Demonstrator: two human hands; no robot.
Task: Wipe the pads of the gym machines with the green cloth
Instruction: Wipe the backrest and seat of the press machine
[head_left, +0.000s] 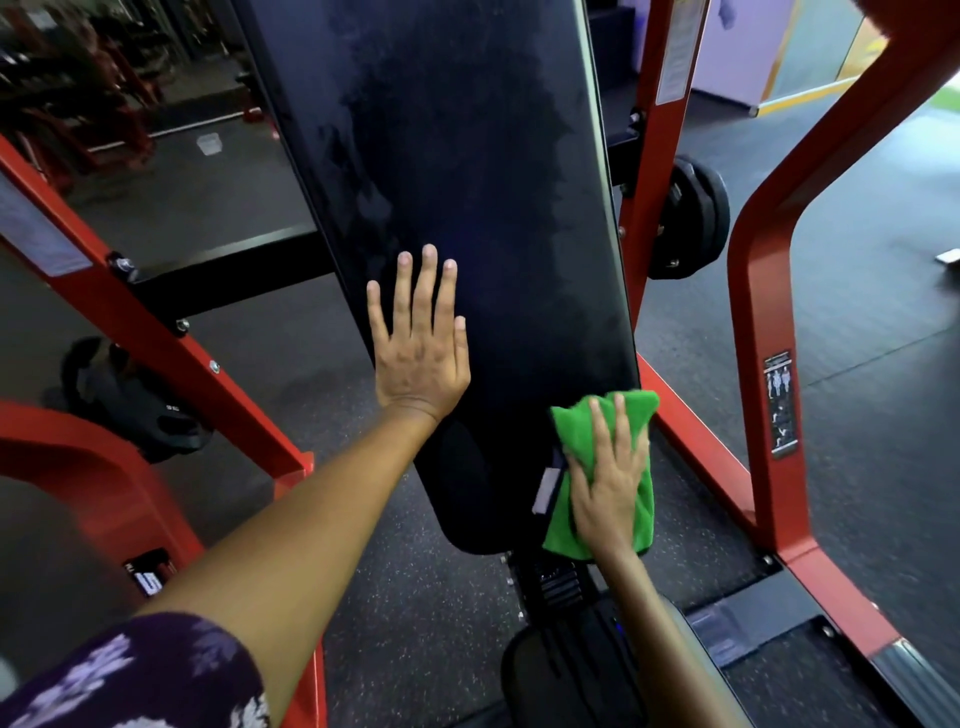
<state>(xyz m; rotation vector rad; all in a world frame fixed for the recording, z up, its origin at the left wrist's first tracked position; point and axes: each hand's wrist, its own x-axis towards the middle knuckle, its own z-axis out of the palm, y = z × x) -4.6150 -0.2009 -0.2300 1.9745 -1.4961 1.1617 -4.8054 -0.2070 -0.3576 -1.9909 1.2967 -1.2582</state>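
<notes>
A long black back pad (467, 182) of a red gym machine runs from the top of the view down to the middle, with damp streaks on its upper part. My left hand (418, 343) lies flat on the pad's lower left side, fingers straight and spread. My right hand (610, 478) presses the green cloth (576, 431) against the pad's lower right edge, fingers straight over the cloth. A small white tag (545, 488) sticks out from under the cloth. Below the pad sits a black seat pad (561, 675).
Red frame bars (763, 312) stand close on the right and left (156, 332) of the pad. Black weight plates (693, 218) hang on the right, and another plate (135, 400) on the left. The floor is dark speckled rubber (415, 623).
</notes>
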